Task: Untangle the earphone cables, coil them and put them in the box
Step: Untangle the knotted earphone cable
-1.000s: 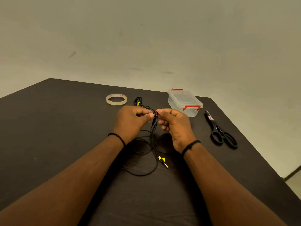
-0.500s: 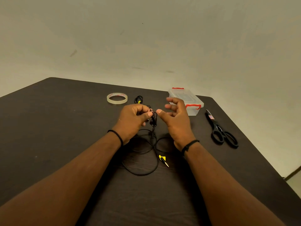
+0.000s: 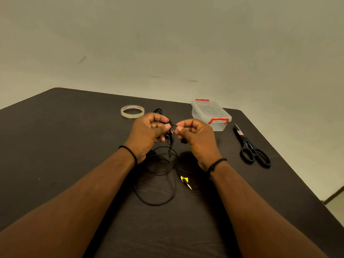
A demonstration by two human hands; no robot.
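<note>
Above the table (image 3: 55, 146), right hand (image 3: 197, 138) closed again, pinching earphone cable (image 3: 158, 202), left hand (image 3: 149, 133) still pinching it.

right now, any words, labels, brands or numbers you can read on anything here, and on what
Tape roll: red print on the inner core, too small and blurred to read.
Scissors: a small red and white label near the blade tip, too blurred to read.
Scissors, near the pivot: faint pale marking, not legible.
Box: no text visible.
Yellow tag by the jack plug: no text visible.
Nothing can be quoted.
</note>
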